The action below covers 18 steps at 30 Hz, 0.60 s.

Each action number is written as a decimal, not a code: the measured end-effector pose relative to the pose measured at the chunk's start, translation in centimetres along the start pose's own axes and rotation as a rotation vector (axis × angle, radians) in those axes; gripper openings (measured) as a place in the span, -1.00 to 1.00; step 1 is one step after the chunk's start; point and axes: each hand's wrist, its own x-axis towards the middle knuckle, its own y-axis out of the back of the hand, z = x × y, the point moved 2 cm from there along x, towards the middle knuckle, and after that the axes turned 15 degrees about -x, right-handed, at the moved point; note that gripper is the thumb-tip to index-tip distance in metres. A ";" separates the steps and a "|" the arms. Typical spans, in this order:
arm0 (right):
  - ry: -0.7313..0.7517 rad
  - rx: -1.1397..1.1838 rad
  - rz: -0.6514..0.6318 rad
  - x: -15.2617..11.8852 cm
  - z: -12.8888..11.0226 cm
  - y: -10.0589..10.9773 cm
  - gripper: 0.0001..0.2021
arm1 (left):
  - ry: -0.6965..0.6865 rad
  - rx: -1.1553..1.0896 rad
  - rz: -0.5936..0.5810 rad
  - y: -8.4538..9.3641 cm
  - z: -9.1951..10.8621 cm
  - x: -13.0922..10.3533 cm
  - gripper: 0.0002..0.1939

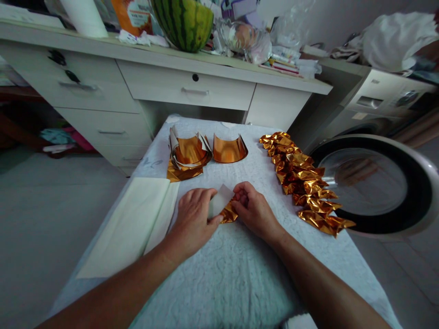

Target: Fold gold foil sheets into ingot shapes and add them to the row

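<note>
My left hand (194, 214) and my right hand (252, 208) meet at the middle of a small table covered with a white cloth (236, 269). Between them they pinch one gold foil sheet (228, 213), partly folded, with its white back side turned up. The foil rests on the cloth. To the right lies a row of several folded gold foil pieces (305, 180). Behind my hands stand curled gold foil sheets (190, 153) in a stack and one single curled sheet (229, 150).
A pale paper stack (133, 224) lies on the table's left. A white desk with drawers (185, 89) stands behind, bearing a watermelon (183, 23) and clutter. An open washing machine door (373, 183) juts in at the right.
</note>
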 end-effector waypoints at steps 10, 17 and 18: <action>-0.180 0.622 -0.069 -0.3 -0.1 0.2 -0.75 | 0.190 -0.625 0.192 1.5 0.2 0.6 -0.31; -0.207 0.668 -0.126 -0.6 -0.5 0.1 -0.71 | 0.343 -1.089 0.116 1.2 0.4 0.9 -0.72; -0.206 0.654 -0.136 -0.7 -0.4 0.1 -0.71 | 0.368 -1.109 0.093 1.1 0.4 0.9 -0.79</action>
